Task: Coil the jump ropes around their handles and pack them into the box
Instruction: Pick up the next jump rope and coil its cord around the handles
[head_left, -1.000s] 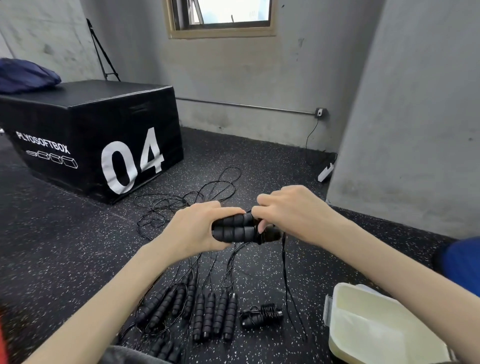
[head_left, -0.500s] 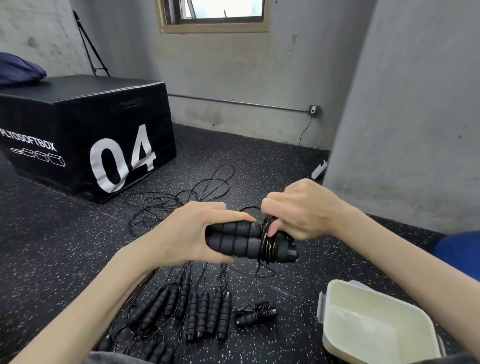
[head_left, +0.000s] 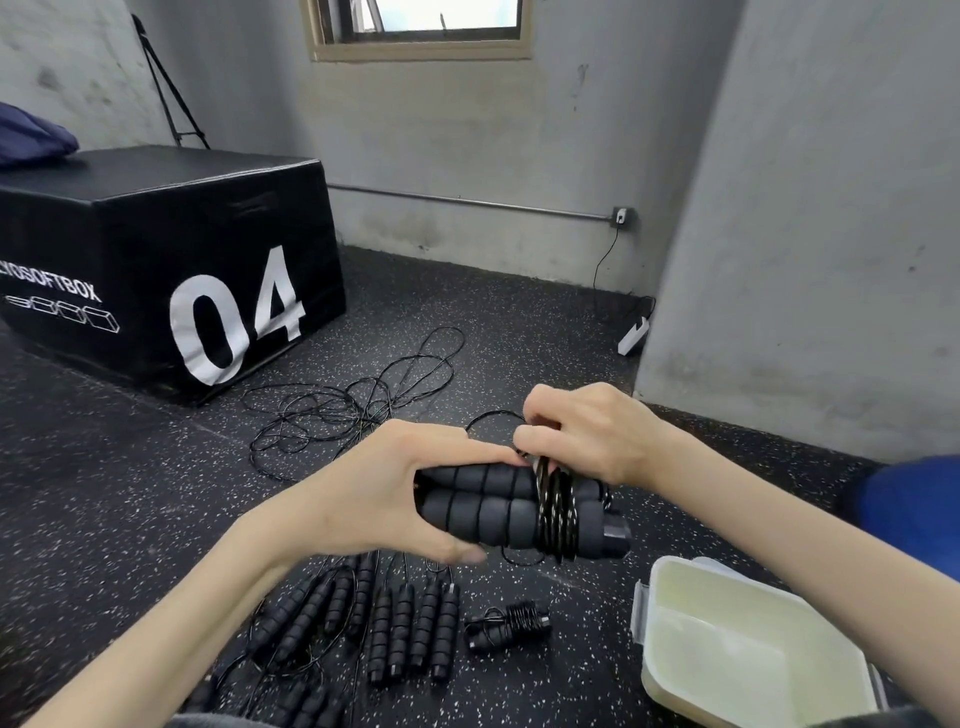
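My left hand grips a pair of black foam jump-rope handles held side by side above the floor. Several turns of thin black rope are wound around their right end. My right hand pinches the rope just above that coil. A finished coiled jump rope lies on the floor below. Several uncoiled handles lie in a row to its left, their ropes tangled on the floor behind. The pale open plastic box sits at the lower right.
A black plyo box marked 04 stands at the left on the speckled rubber floor. A grey wall pillar rises at the right, with a white power strip at its foot. Blue fabric shows at the right edge.
The rope's hanging slack has been wound onto the handles, building a thicker coil. Both hands have dropped a little lower and closer to the box.
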